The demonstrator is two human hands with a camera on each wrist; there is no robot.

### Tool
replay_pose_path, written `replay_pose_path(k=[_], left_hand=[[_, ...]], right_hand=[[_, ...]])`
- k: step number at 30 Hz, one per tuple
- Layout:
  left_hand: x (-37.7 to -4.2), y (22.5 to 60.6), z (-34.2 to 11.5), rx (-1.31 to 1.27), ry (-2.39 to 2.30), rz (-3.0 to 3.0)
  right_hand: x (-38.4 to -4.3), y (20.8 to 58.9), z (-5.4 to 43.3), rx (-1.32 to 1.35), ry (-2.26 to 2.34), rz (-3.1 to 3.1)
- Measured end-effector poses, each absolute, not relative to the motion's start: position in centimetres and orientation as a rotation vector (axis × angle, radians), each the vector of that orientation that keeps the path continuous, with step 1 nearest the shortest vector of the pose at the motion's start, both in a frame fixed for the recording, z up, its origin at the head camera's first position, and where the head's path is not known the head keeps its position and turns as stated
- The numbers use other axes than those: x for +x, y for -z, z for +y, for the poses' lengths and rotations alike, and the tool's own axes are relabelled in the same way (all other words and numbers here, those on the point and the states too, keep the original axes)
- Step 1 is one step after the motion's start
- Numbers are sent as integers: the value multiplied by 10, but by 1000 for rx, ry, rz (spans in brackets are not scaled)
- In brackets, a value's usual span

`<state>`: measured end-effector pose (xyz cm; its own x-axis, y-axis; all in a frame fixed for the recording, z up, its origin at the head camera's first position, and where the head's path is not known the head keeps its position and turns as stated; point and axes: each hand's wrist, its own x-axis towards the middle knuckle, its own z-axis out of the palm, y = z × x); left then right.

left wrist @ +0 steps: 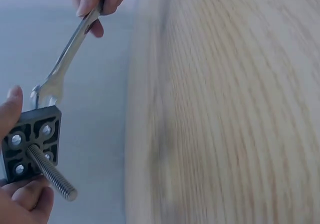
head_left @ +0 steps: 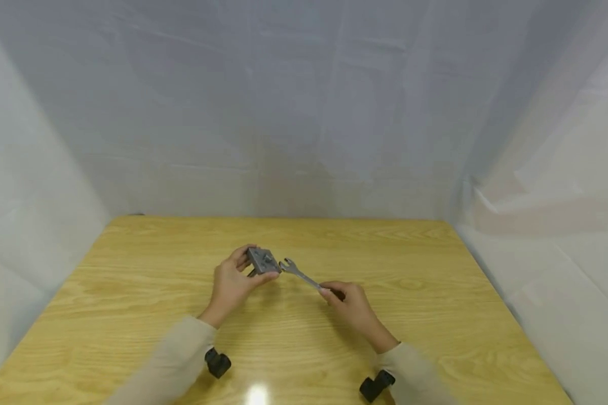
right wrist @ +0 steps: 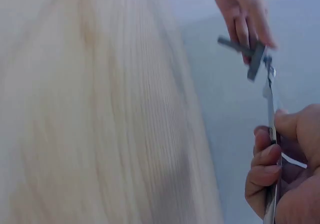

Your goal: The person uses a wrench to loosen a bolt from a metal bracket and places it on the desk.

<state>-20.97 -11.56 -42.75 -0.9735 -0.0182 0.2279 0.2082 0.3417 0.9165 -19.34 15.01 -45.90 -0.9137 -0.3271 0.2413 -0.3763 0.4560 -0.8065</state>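
Observation:
My left hand grips a square grey plate by its edges, above the table. Four holes mark the plate's corners in the left wrist view, and a threaded bolt runs through its centre. On the face turned toward my right side, a short bolt end or nut shows, too small to tell which. A silver open-end wrench is pinched by its handle in my right hand. The wrench's forked head lies close beside the plate; whether they touch, I cannot tell.
Beneath both hands is a wooden table with a light wood grain. Pale sheeting hangs behind it and along both sides. Each wrist carries a small black camera, and light-coloured sleeves cover the forearms.

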Motion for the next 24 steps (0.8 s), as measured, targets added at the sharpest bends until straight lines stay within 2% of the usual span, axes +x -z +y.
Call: replay_pose_path(k=[8,24], left_hand=[[-205,433,-103,-180,1607,-2329],[-202,440,-99,-263,1451,-2283]], right_hand=[[-178,457,117,452,-1635,-2513],[-167,448,92,346,-1675,-2538]])
